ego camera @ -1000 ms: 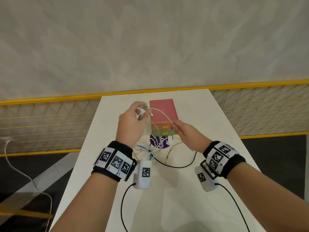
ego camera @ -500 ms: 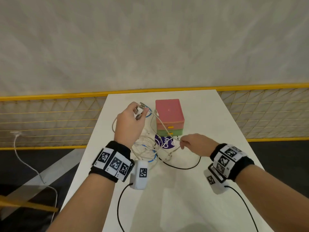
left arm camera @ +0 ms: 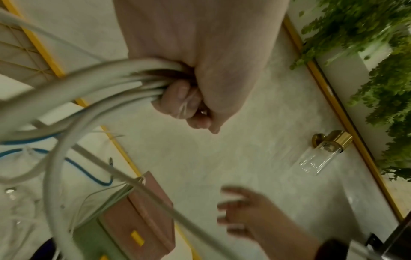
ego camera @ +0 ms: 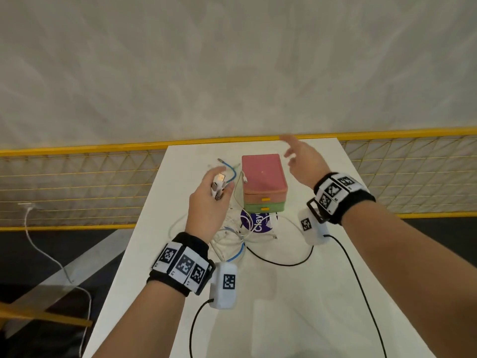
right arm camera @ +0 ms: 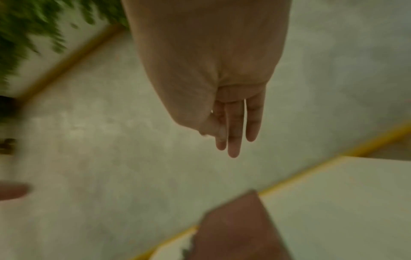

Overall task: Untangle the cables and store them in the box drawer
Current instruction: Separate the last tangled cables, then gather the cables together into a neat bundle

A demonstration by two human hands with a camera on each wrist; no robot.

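Observation:
A small box with a pink top (ego camera: 262,172), a pink drawer and a green drawer (ego camera: 264,208) stands on the white table (ego camera: 296,306); both drawers are closed. My left hand (ego camera: 214,195) is raised left of the box and grips a bundle of white cable ends with USB plugs (ego camera: 219,186). In the left wrist view its fingers (left arm camera: 182,103) curl round several white cables (left arm camera: 93,82). A tangle of white and blue cables (ego camera: 232,241) lies below it. My right hand (ego camera: 302,158) hovers over the box's right side, fingers (right arm camera: 233,133) straight and empty.
A purple round sticker (ego camera: 258,223) lies in front of the box. A black cable (ego camera: 281,262) loops across the table. A yellow mesh railing (ego camera: 77,187) runs behind the table; a white cord (ego camera: 46,254) trails on the floor at left.
My right hand let go of the cable near the sticker and rose up over the right side of the box, fingers spread. The left hand still holds its bundle.

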